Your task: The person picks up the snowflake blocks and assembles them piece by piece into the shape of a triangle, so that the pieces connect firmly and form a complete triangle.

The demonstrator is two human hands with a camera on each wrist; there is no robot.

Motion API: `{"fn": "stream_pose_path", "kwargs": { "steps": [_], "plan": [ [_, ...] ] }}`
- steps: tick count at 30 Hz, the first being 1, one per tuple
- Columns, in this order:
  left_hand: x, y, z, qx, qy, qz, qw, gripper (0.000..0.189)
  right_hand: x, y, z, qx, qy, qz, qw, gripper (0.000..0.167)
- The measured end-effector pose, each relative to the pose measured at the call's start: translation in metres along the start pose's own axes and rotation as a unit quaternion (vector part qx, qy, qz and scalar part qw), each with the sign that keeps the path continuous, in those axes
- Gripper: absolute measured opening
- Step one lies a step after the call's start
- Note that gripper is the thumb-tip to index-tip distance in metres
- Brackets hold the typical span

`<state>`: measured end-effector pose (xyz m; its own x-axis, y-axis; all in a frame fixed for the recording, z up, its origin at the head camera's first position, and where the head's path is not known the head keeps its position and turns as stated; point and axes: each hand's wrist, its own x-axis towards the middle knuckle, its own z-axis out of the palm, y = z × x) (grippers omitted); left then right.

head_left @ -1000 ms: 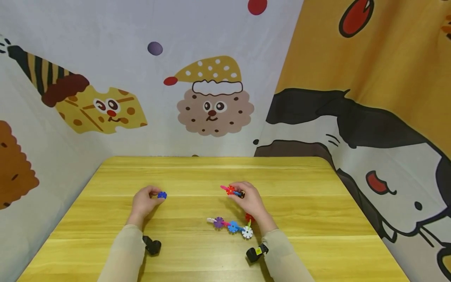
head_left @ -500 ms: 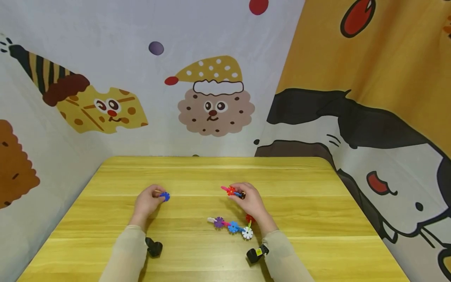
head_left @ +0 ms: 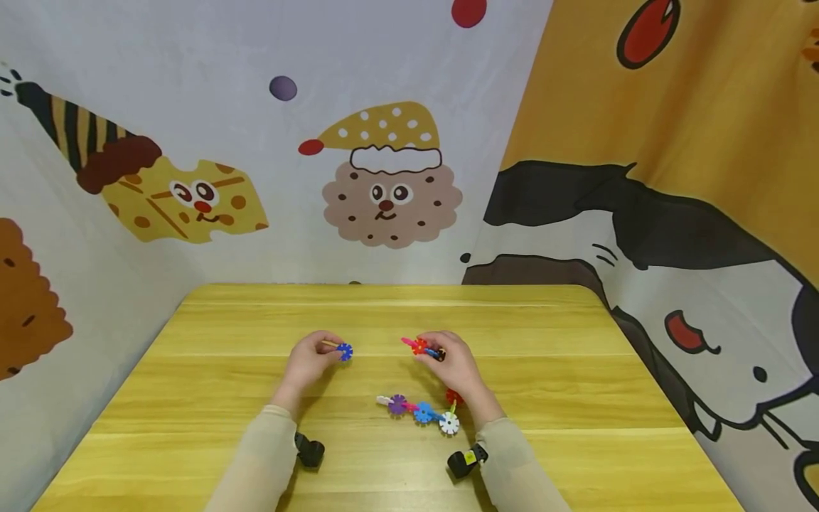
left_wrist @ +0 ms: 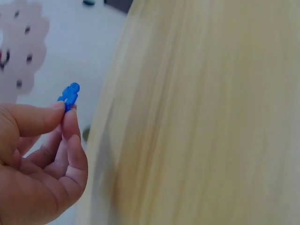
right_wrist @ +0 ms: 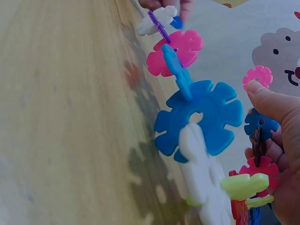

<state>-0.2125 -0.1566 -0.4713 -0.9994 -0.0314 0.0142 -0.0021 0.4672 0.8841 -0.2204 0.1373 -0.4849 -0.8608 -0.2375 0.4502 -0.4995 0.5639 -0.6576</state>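
Observation:
My left hand (head_left: 308,364) pinches a small blue notched disc (head_left: 345,351) between thumb and fingertips, above the left half of the table; the left wrist view shows this blue disc (left_wrist: 70,95) nearly edge-on. Right of it, my right hand (head_left: 456,364) holds one end of a chain of interlocked notched discs, with a red disc (head_left: 419,346) and a pink disc (head_left: 407,341) sticking out past the fingers. More of the chain curves below that hand, through a white disc (head_left: 449,423) and a light-blue disc (head_left: 423,412) to a purple disc (head_left: 397,404). The right forearm hides part of it.
The wooden table (head_left: 358,462) reaches back to a wall cloth (head_left: 288,206) printed with cartoon figures. Black wrist cameras are strapped on both arms, the left camera (head_left: 310,452) and the right camera (head_left: 462,464) both low over the tabletop.
My left hand has moved right with the blue disc, closer to my right hand. The right hand and the chain have stayed nearly still.

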Motion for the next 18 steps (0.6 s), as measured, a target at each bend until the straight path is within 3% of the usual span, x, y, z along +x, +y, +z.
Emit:
{"fn": "stream_pose_path", "kwargs": {
  "steps": [5, 11, 18],
  "plan": [
    [-0.003, 0.022, 0.027, -0.045, -0.009, 0.020, 0.9987, 0.015, -0.001, 0.001, 0.000, -0.004, 0.000, 0.005, 1.0000, 0.034],
    [-0.003, 0.042, 0.048, -0.123, -0.007, 0.057, 0.9908, 0.020, -0.002, 0.000, -0.001, -0.005, -0.001, 0.008, 1.0000, 0.034],
    [0.001, 0.055, 0.060, -0.126, 0.016, 0.071, 0.9894, 0.024, -0.002, -0.001, -0.001, -0.004, -0.004, 0.002, 1.0000, 0.033]
  ]
}}
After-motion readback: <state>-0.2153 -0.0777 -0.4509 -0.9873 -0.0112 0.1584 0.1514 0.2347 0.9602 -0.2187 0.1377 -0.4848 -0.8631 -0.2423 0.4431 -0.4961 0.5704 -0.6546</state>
